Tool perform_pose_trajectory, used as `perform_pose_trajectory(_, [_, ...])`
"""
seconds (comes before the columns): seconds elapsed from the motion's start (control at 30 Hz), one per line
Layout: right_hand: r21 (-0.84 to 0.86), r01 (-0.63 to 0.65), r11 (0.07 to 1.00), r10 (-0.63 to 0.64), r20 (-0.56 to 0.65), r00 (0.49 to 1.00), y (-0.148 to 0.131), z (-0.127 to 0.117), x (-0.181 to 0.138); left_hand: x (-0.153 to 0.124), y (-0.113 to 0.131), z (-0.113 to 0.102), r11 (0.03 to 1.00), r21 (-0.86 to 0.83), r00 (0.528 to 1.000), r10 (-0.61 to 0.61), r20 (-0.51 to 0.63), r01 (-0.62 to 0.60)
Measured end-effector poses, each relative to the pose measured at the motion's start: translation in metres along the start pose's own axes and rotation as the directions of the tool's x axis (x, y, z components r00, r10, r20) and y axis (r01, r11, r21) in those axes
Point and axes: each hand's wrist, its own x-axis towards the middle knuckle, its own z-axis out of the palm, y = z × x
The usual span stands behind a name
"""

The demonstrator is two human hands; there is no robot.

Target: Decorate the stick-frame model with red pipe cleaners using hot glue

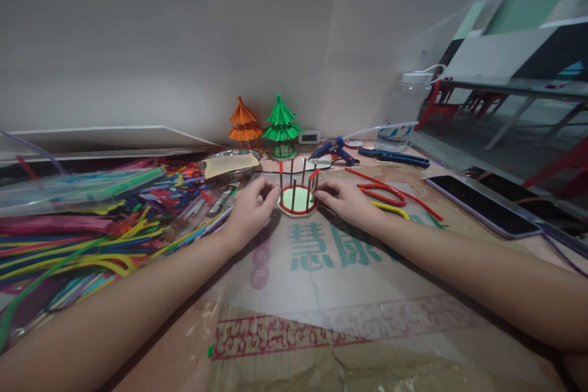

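A small round model (295, 200) stands on the table mat in front of me. It has a pale green base, a red rim and several upright brown posts, with red pieces by the posts at left and right. My left hand (253, 207) is at the model's left edge, its thumb and curled fingers closed against the rim. On the opposite side, my right hand (342, 201) pinches at the rim near the right-hand posts; its fingertips are partly hidden. Behind stand an orange tiered pavilion (245, 121) and a green tiered pavilion (280, 125).
A pile of colourful pipe cleaners (92, 248) covers the left side. A blue glue gun (331, 149), blue-handled pliers (394, 158) and a water bottle (404, 113) are at the back right. Red pipe cleaners (383, 195) and a phone (482, 205) lie to the right.
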Motion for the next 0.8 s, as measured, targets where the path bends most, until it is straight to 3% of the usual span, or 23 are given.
perform_pose_trajectory(0.1, [0.066, -0.001, 0.998, 0.003, -0.028, 1.000, 0.003, 0.001, 0.002, 0.002, -0.004, 0.003, 0.997, -0.046, 0.998, -0.055, 0.000, 0.055])
perform_pose_trajectory(0.3, [0.075, 0.153, 0.985, -0.126, -0.282, 0.951, -0.007, -0.005, -0.008, 0.000, -0.004, 0.005, 0.999, -0.036, 1.000, -0.013, 0.007, 0.013])
perform_pose_trajectory(0.4, [0.017, 0.164, 0.986, -0.156, -0.222, 0.963, -0.013, -0.006, -0.016, -0.003, -0.002, 0.002, 0.998, 0.023, 0.998, 0.059, 0.016, -0.059])
perform_pose_trajectory(0.5, [-0.035, 0.146, 0.989, -0.149, -0.125, 0.981, -0.016, -0.004, -0.018, -0.005, -0.002, 0.003, 0.990, 0.079, 0.989, 0.110, 0.094, -0.117])
perform_pose_trajectory(0.67, [-0.066, 0.126, 0.990, -0.124, 0.023, 0.992, -0.018, 0.001, -0.014, -0.003, -0.007, 0.009, 0.984, 0.120, 0.975, 0.107, 0.197, -0.132])
perform_pose_trajectory(0.8, [-0.080, 0.139, 0.987, -0.135, 0.046, 0.990, -0.020, 0.003, -0.014, -0.002, -0.010, 0.010, 0.980, 0.111, 0.959, 0.137, 0.247, -0.168])
